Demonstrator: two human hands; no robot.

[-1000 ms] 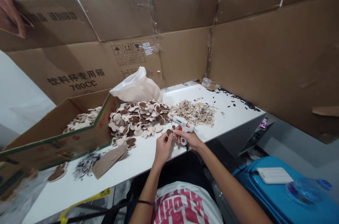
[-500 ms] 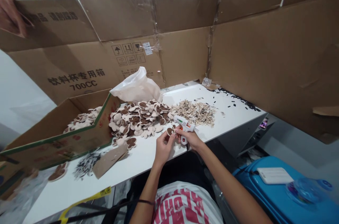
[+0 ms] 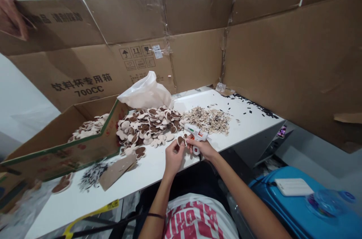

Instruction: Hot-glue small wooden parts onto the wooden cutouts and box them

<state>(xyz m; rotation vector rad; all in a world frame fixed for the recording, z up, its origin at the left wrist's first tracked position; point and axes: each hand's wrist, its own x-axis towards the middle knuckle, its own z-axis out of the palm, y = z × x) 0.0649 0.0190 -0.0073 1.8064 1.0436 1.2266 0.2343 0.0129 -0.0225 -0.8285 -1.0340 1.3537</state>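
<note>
Between the fingers of my left hand (image 3: 174, 156) is a brown felt piece with a cream edge (image 3: 181, 140), small and rounded like those heaped nearby. My right hand (image 3: 203, 147) is wrapped round a white glue gun (image 3: 195, 132), its nozzle end tilted up to the left. The right fingertips come close to the felt piece; whether they touch it I cannot tell. Just beyond my hands lies a pile of brown and cream felt pieces (image 3: 149, 127). Beside it to the right spreads a heap of thin pale strips (image 3: 210, 119).
A cardboard box (image 3: 85, 143) with more felt pieces stands at left. Black bits (image 3: 261, 109) lie along the far right edge. A cardboard wall (image 3: 195, 58) borders the white table (image 3: 158, 163). Another person's hand (image 3: 13, 18) rests on it, upper left. A blue suitcase (image 3: 294, 178) stands right.
My left hand and the felt piece have shifted very slightly left. The glue gun stays in my right hand, nearly in the same place.
</note>
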